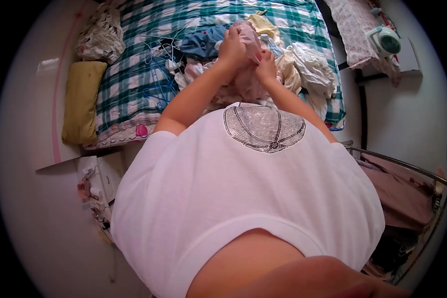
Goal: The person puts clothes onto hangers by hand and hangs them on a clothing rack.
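Observation:
Both of my hands hold up a pale pink garment [249, 40] over a heap of clothes on the bed. My left hand [232, 48] is closed on its upper left part. Lower down on the right edge, my right hand [266, 65] pinches the cloth. The exact kind of garment cannot be made out. Around it lie a blue garment [203, 41] to the left, a yellow garment [264, 26] behind, and a white garment [310, 67] to the right. A beige piece of clothing [287, 70] is close to my right hand.
Blue hangers [159, 82] lie tangled on the green checked bedspread [129, 92]. A mustard pillow [83, 102] and a bundled patterned cloth [102, 35] are at the left edge. A small fan [385, 41] stands at the right. A metal rail [397, 163] is beside my right side.

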Tool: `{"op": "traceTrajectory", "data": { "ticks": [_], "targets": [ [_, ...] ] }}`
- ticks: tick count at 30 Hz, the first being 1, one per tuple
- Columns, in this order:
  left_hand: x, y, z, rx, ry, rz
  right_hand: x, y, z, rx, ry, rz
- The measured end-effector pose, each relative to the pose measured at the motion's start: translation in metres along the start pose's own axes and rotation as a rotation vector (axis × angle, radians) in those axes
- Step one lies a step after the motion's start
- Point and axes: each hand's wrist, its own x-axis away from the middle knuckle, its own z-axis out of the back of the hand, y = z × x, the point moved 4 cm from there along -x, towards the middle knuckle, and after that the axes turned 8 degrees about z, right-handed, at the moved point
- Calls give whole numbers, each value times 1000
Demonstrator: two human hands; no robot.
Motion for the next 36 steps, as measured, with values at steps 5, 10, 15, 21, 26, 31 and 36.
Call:
{"op": "traceTrajectory", "data": {
  "ticks": [5, 10, 15, 21, 26, 31, 36],
  "targets": [
    [-11, -45, 27, -450, -16, -17, 8, 50, 24, 287, 14, -10],
    [10, -132, 20, -788, 28, -105, 3, 85, 50, 45, -25, -135],
    [31, -168, -25, 322, -148, 908, 5, 92, 57, -107, 10, -122],
    [17, -154, -51, 521, -72, 672, 6, 105, 99, 282, -26, -151],
    [17, -72, -28, -29, -244, 269, -10, 186, 87, -332, -96, -702],
    [27, -27, -23, -480, -179, -426, -26, 163, 102, -810, -99, -868],
    [27, 1, -19, -201, -532, -590, -59, 159, 117, -422, -254, -276]
  ]
}}
